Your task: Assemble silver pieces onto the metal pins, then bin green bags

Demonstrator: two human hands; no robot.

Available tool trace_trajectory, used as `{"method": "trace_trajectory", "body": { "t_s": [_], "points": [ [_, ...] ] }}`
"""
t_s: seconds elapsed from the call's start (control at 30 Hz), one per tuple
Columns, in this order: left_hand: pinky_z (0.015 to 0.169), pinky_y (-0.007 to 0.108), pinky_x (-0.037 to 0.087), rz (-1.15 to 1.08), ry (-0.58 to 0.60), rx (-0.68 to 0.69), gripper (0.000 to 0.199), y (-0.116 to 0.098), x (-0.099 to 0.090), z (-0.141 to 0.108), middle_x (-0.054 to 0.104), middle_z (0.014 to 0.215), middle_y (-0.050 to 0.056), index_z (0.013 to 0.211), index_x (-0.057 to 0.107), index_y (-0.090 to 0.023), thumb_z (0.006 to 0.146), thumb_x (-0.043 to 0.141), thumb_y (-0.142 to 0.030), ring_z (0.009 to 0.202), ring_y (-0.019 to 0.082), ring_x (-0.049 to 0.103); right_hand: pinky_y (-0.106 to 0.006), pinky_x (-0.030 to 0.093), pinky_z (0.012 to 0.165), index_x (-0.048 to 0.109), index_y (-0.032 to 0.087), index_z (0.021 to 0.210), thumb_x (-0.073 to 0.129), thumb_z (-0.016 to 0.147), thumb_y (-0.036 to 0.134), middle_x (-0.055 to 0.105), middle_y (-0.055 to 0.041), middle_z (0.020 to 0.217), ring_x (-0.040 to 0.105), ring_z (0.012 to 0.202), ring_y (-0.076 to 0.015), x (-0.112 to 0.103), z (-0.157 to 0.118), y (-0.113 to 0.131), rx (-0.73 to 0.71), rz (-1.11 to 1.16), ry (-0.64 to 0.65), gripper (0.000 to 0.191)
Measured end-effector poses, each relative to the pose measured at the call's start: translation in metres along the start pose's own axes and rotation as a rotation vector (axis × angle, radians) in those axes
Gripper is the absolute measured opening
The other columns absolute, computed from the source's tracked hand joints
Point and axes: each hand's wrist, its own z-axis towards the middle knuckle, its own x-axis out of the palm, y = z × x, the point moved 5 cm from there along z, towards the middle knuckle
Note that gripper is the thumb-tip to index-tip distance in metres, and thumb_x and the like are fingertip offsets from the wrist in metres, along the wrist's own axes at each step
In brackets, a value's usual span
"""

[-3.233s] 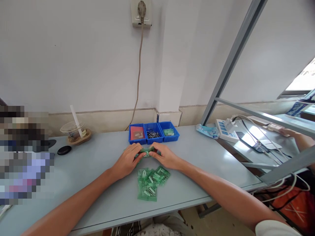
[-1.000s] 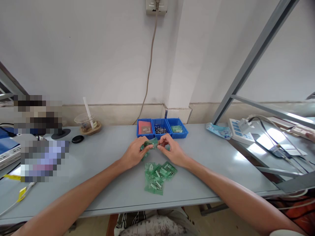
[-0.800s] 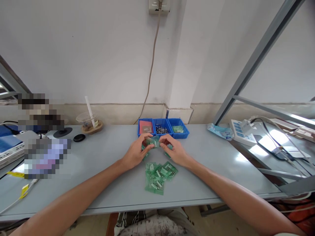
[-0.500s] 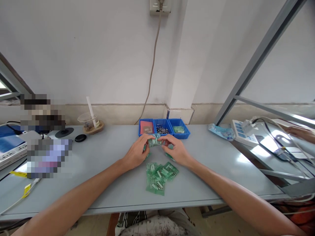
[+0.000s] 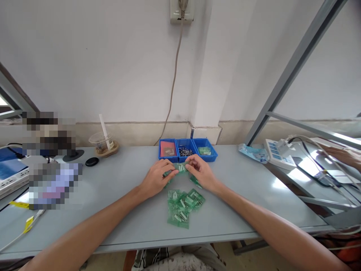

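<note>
Between my two hands is a small translucent green plastic bag (image 5: 181,167) with whitish, slim pieces inside. My left hand (image 5: 158,177) is closed at its left side, thumb and fingertips pressed together, and more green plastic shows beneath the fingers. At the bag's right end, my right hand (image 5: 204,176) pinches with thumb and forefinger. Another green bag (image 5: 195,181) lies under the right hand, partly hidden. Nearer me, several filled green bags (image 5: 182,207) overlap in a loose pile on the grey table (image 5: 135,222); white plugs and metal screws seem to be in them.
Behind my hands stand three joined blue bins: one with a red bag (image 5: 167,149), one with loose metal screws (image 5: 185,151), one with green bags (image 5: 204,151). A cup (image 5: 101,141), a black disc (image 5: 91,162), a blue packet (image 5: 254,153) and a power strip (image 5: 278,156) lie farther out.
The bag between my hands has shifted slightly right and toward me. My left fingers have moved, with the thumb now reaching farther right. The pile looks unchanged.
</note>
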Motion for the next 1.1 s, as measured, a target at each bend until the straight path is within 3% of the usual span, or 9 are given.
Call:
{"method": "trace_trajectory", "body": {
  "t_s": [0.1,0.17,0.27,0.4,0.53,0.67,0.87,0.93,1.1],
  "points": [
    [0.096,0.041,0.055,-0.029,-0.031,0.065,0.020,-0.006,-0.003,0.000,0.059,0.146,0.012,0.108,0.074,-0.022,0.105,0.062,-0.037,0.117,0.024,0.063,-0.027,0.046,0.056,0.053,0.027,0.114,0.064,0.097,0.044,0.052,0.0059,0.073,0.049,0.060,-0.0139,-0.002,0.002,0.001,0.037,0.130,-0.034,0.027],
    [0.101,0.046,0.055,-0.006,-0.017,0.122,0.019,-0.011,-0.003,0.001,0.055,0.154,0.012,0.114,0.074,-0.024,0.104,0.063,-0.035,0.125,0.026,0.061,-0.027,0.048,0.055,0.056,0.025,0.106,0.065,0.096,0.047,0.054,0.0046,0.074,0.050,0.059,-0.0134,-0.003,0.003,0.002,0.057,0.146,-0.045,0.025],
    [0.106,0.052,0.053,0.036,-0.008,0.178,0.017,-0.015,-0.003,0.001,0.066,0.143,0.010,0.114,0.074,-0.026,0.104,0.063,-0.034,0.125,0.027,0.061,-0.027,0.046,0.052,0.060,0.023,0.096,0.067,0.095,0.053,0.056,0.0032,0.074,0.052,0.056,-0.0128,-0.002,0.002,0.001,0.104,0.138,-0.023,0.031],
    [0.104,0.049,0.054,0.057,-0.027,0.131,0.018,-0.010,-0.004,0.001,0.074,0.130,0.008,0.116,0.074,-0.026,0.102,0.066,-0.035,0.118,0.026,0.063,-0.028,0.045,0.054,0.066,0.021,0.098,0.054,0.101,0.062,0.062,0.0003,0.077,0.054,0.056,-0.0130,0.000,0.000,-0.001,0.108,0.127,0.009,0.042],
    [0.103,0.044,0.054,0.028,-0.031,0.084,0.022,-0.005,-0.004,0.000,0.073,0.127,0.008,0.124,0.072,-0.026,0.105,0.060,-0.030,0.120,0.024,0.062,-0.030,0.048,0.063,0.069,0.022,0.106,0.054,0.102,0.062,0.064,-0.0020,0.084,0.057,0.068,-0.0158,-0.004,-0.001,0.007,-0.005,0.051,0.040,0.043],
    [0.102,0.043,0.054,-0.007,0.001,0.075,0.021,-0.007,-0.001,-0.001,0.072,0.124,0.007,0.123,0.071,-0.025,0.106,0.058,-0.028,0.119,0.023,0.062,-0.034,0.051,0.075,0.071,0.026,0.116,0.067,0.098,0.055,0.064,-0.0052,0.103,0.057,0.082,-0.0191,-0.012,-0.002,0.019,-0.136,-0.210,-0.052,0.034],
    [0.104,0.044,0.052,0.003,0.081,0.102,0.023,-0.011,0.003,-0.002,0.073,0.126,0.007,0.126,0.069,-0.026,0.108,0.055,-0.029,0.118,0.024,0.064,-0.043,0.045,0.094,0.067,0.027,0.110,0.048,0.110,0.037,0.068,-0.0061,0.100,0.057,0.095,-0.0249,-0.007,-0.005,0.029,-0.330,-0.442,0.051,0.022],
    [0.102,0.044,0.051,0.019,0.083,0.103,0.025,-0.009,0.002,-0.002,0.074,0.124,0.008,0.128,0.067,-0.026,0.109,0.053,-0.030,0.115,0.024,0.065,-0.044,0.045,0.092,0.065,0.026,0.108,0.043,0.111,0.033,0.066,-0.0069,0.100,0.057,0.094,-0.0256,-0.018,-0.002,0.028,-0.349,-0.487,-0.035,0.024],
    [0.089,0.038,0.052,0.085,0.104,0.080,0.027,-0.001,-0.002,0.000,0.075,0.107,0.007,0.125,0.067,-0.024,0.111,0.046,-0.032,0.095,0.021,0.068,-0.046,0.046,0.096,0.063,0.026,0.115,0.038,0.110,0.035,0.061,-0.0110,0.108,0.057,0.105,-0.0298,-0.076,0.007,0.011,-0.268,-0.529,-0.522,0.027]
  ]
}}
